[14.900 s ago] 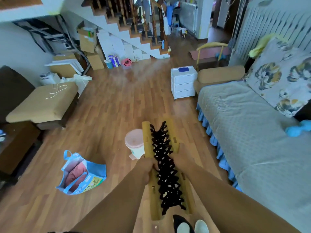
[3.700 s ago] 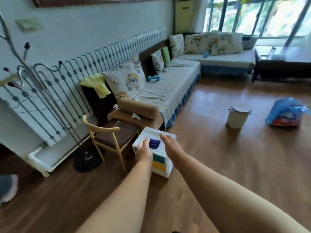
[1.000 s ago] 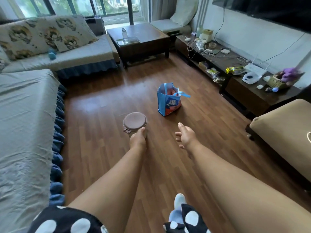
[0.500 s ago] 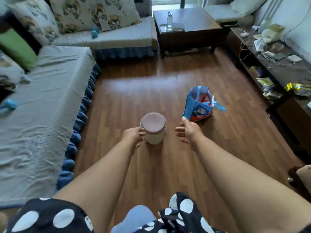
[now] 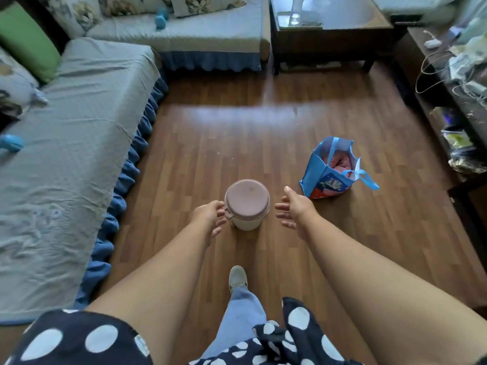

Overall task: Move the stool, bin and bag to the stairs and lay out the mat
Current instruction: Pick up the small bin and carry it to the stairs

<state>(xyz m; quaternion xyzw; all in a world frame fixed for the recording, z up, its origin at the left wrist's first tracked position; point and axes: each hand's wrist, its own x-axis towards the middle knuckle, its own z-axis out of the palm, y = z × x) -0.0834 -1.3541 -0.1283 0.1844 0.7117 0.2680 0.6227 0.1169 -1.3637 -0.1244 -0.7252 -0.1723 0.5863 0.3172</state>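
Note:
A small white bin (image 5: 247,204) with a pink lid stands on the wooden floor in the middle of the view. My left hand (image 5: 209,216) is at its left side, fingers loosely curled near the rim and holding nothing. My right hand (image 5: 293,208) hovers just right of the bin, fingers spread. A blue bag (image 5: 332,169) with pink cloth inside stands on the floor to the right of the bin. The stool and the mat are out of view.
A grey-covered sofa (image 5: 71,159) with a blue frill runs along the left and far side. A dark coffee table (image 5: 326,30) stands at the back. A low dark cabinet (image 5: 456,106) with cables and clutter lines the right. My foot (image 5: 237,279) is behind the bin.
I have come closer to the bin and both hands now flank it. The bag stands where it was.

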